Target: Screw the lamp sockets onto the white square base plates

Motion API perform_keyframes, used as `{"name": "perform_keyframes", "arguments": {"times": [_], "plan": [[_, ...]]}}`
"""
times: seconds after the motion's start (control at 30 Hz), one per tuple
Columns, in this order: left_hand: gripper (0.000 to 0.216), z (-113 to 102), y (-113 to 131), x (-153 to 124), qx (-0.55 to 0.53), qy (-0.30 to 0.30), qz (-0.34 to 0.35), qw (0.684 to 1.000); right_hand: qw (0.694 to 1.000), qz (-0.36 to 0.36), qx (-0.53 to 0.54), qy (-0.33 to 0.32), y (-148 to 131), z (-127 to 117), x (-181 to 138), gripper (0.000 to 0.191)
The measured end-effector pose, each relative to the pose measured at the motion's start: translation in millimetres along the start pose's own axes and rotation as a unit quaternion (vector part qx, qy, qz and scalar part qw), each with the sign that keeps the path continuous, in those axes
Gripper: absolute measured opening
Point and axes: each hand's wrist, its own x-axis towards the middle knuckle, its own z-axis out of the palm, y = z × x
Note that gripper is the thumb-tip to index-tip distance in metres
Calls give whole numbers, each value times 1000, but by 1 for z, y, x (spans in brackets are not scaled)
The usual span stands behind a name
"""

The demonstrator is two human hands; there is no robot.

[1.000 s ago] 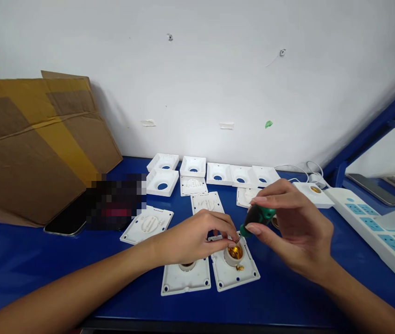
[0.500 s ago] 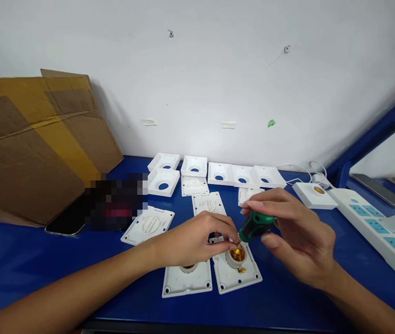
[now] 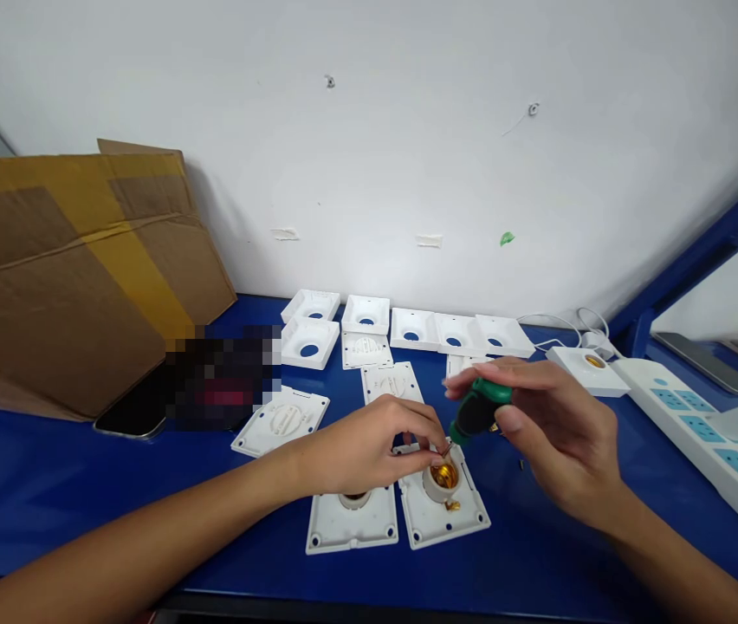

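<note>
My right hand (image 3: 554, 433) is closed round a short green and black screwdriver (image 3: 476, 411), its tip angled down into the brass socket (image 3: 443, 476) of a white lamp-holder base plate (image 3: 442, 513). My left hand (image 3: 362, 451) has its fingers pinched at the socket's upper left rim, steadying it; what the fingertips hold is too small to see. A second white base plate (image 3: 352, 523) lies just left, partly under my left hand. Both sit on the blue table (image 3: 50, 494).
Several white square covers (image 3: 411, 329) and back plates (image 3: 281, 422) lie in rows behind. A finished lamp holder (image 3: 586, 370) and white power strip (image 3: 700, 433) sit right. Flattened cardboard (image 3: 70, 269) leans on the wall at left, with a phone (image 3: 132, 416) below it.
My right hand has turned the screwdriver handle between its fingers and shifted slightly. The left hand stays pinched at the socket. The camera tipped a little.
</note>
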Motion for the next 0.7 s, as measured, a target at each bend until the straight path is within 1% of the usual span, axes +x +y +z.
{"name": "perform_keyframes", "arguments": {"times": [0.2,0.47,0.7], "plan": [[11,1,-3,-1,0,1,9,1000,999,-18,11,44,2,3,2,41],[13,1,-2,-1,10,0,5,1000,996,11,11,88,3,7,7,30],[13,2,-2,0,10,0,-5,1000,995,17,16,102,9,10,7,34]]}}
